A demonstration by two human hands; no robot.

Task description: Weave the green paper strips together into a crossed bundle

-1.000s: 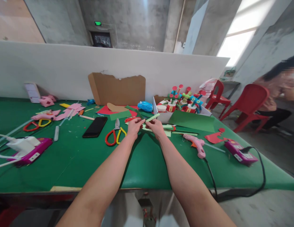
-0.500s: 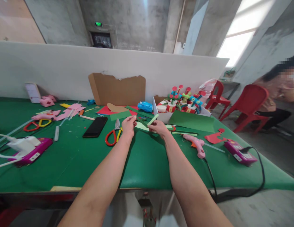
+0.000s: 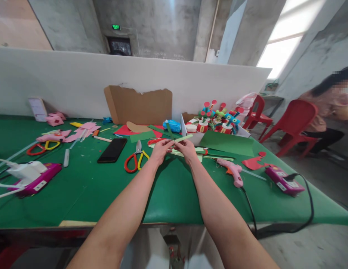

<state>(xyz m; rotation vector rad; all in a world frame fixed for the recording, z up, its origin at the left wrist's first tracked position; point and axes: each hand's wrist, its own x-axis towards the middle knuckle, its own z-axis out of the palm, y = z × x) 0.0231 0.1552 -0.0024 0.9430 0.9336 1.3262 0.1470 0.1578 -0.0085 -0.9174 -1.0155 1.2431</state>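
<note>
My left hand (image 3: 162, 150) and my right hand (image 3: 186, 148) meet above the middle of the table, fingertips almost touching. Pinched in my right hand is a light green paper strip (image 3: 184, 138), its free end pointing right. A dark green paper strip (image 3: 169, 130) rises from the fingers of my left hand, which are closed on it. Where the two strips meet, my fingers hide them. Under the hands lie more pale green paper pieces (image 3: 200, 157), partly covered. Left of my left hand are scissors (image 3: 136, 157) with one red and one yellow handle.
A white box (image 3: 187, 139) of red, green and blue paper figures stands behind a dark green sheet (image 3: 227, 143). A pink glue gun (image 3: 232, 172) lies at right, its cord hanging off the edge. The black phone (image 3: 112, 150) and purple power strips (image 3: 284, 181) flank the hands. A person sits at far right.
My left hand has moved right, close to my right hand. The dark green strip now stands upward, and the light strip has tilted flatter. A red handle is now visible behind my left hand.
</note>
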